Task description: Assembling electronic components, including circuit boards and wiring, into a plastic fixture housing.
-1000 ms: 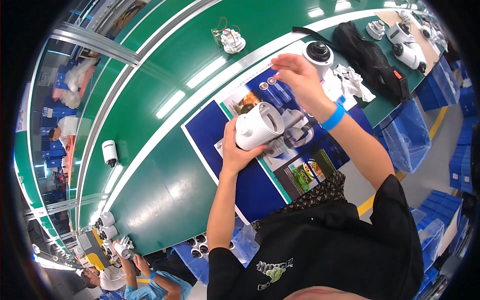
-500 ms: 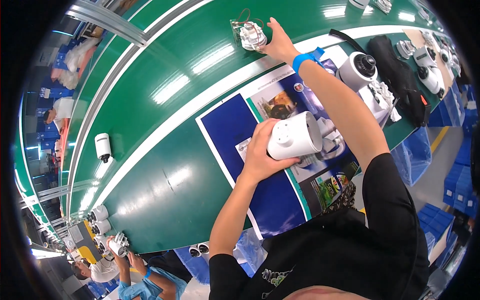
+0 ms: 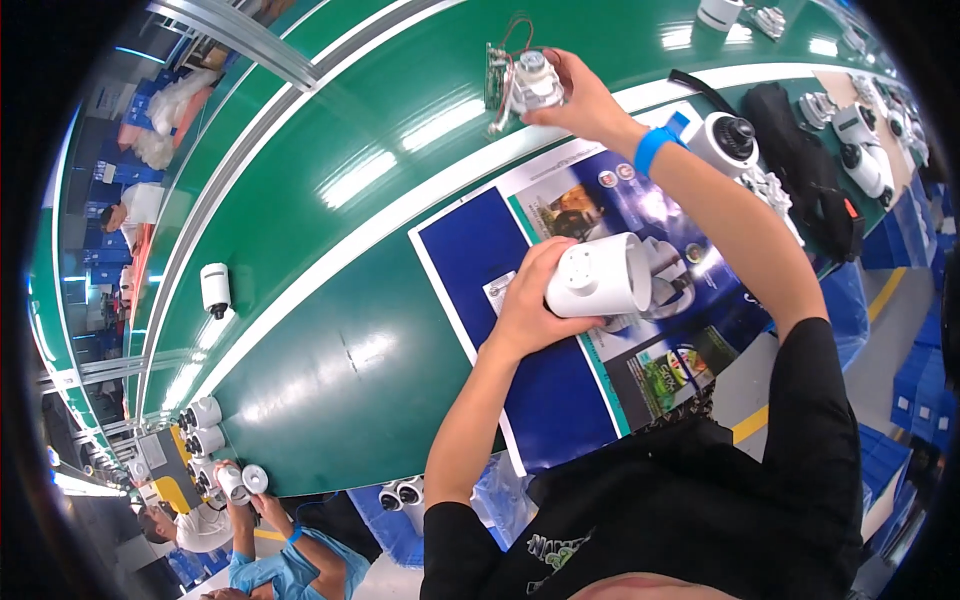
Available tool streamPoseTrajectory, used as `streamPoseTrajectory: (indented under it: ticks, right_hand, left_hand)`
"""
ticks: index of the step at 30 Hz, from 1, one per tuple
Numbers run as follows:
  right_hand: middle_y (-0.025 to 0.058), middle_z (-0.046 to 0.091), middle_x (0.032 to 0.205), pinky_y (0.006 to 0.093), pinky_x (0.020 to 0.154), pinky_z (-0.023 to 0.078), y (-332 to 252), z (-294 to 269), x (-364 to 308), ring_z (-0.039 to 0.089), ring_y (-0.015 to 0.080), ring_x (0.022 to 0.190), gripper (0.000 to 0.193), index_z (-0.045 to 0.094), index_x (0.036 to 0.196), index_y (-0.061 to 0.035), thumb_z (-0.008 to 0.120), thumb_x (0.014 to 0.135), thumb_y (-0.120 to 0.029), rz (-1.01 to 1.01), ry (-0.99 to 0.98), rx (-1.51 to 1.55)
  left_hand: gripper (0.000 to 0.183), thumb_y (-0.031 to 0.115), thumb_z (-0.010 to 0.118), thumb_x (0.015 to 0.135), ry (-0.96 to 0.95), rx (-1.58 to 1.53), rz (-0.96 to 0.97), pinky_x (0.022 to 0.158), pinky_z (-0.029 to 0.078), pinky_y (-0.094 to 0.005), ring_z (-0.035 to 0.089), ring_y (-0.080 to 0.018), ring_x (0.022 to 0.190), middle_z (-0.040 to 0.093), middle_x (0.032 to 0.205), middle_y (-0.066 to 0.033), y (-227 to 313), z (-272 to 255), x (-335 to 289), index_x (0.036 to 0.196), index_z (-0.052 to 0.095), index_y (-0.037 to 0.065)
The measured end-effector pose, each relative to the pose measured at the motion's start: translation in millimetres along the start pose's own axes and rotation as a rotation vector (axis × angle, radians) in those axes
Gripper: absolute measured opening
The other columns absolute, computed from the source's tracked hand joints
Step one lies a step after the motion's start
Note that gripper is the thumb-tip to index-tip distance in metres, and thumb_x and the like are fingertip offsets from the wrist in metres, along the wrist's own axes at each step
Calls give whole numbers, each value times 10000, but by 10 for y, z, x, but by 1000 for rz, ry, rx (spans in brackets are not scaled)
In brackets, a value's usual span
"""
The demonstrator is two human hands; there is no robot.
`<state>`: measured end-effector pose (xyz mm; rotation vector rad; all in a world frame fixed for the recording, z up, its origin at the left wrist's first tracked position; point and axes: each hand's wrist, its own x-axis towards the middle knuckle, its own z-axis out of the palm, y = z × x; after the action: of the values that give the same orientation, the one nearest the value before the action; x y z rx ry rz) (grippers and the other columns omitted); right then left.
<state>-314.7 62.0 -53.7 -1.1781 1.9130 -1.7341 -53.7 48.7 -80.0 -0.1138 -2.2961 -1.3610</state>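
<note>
My left hand is wrapped round a white cylindrical camera housing. Its hollow end points right, and small holes show on a round boss on its side. Beneath it lies a printed poster sheet with dark blue panels. Farther off, over the green belt, my right hand grips a white camera module by its right side. A green circuit board and thin dark red wires are attached to that module. The two parts are well apart. A blue band circles my right wrist.
A white dome camera, a black cloth bag and several white camera parts lie to the right. One white camera stands on the belt at left. A co-worker in blue handles parts at the lower left.
My right hand has closed round the camera module and lifted it slightly off the belt, turning it. The housing in my left hand has shifted slightly right. The co-worker's parts have moved.
</note>
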Motion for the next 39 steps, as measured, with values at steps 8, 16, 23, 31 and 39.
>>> streamPoseTrajectory:
  ticks: [8, 16, 23, 31, 39]
  right_hand:
    - [140, 476, 1280, 333, 1053, 344, -419, -576, -1383, 458, 225, 1222, 959, 283, 1396, -27, 844, 620, -68, 123, 12, -168]
    - [186, 423, 1356, 360, 1092, 300, -209, -750, -2108, 386, 300, 1289, 995, 226, 1435, -39, 810, 630, -71, 9, 49, -410]
    - [165, 534, 1114, 404, 903, 438, -369, -708, -2675, 529, 347, 1043, 475, 526, 1175, -23, 691, 730, -38, -104, 283, -467]
    - [66, 529, 920, 363, 701, 454, -382, -583, -2549, 526, 267, 844, 364, 610, 1010, -94, 757, 678, -113, -198, 4, -595]
    - [87, 589, 990, 284, 659, 459, -428, -563, -2662, 571, 174, 791, 174, 583, 944, -37, 682, 823, -114, 92, -125, -173]
  left_hand:
    - [813, 306, 887, 492, -36, 283, 262, 849, 507, -380, 628, -346, 970, 627, 1092, -163, 238, -39, -187, 1170, 532, 30]
    - [875, 250, 889, 497, 185, 166, 166, 943, 431, -408, 550, -326, 1092, 537, 1206, -204, 198, -164, -513, 1211, 448, 0]
    - [848, 103, 845, 509, 215, 321, 38, 966, 414, -393, 517, -329, 1138, 491, 1260, -216, 213, -151, -596, 1235, 420, -4]
    - [902, 114, 788, 538, 158, 191, 20, 988, 368, -403, 457, -316, 1179, 431, 1302, -209, 100, -172, -593, 1316, 344, 11]
    - [886, 138, 782, 551, 168, 186, -60, 986, 365, -400, 455, -309, 1178, 436, 1294, -199, 105, -150, -629, 1311, 345, 12]
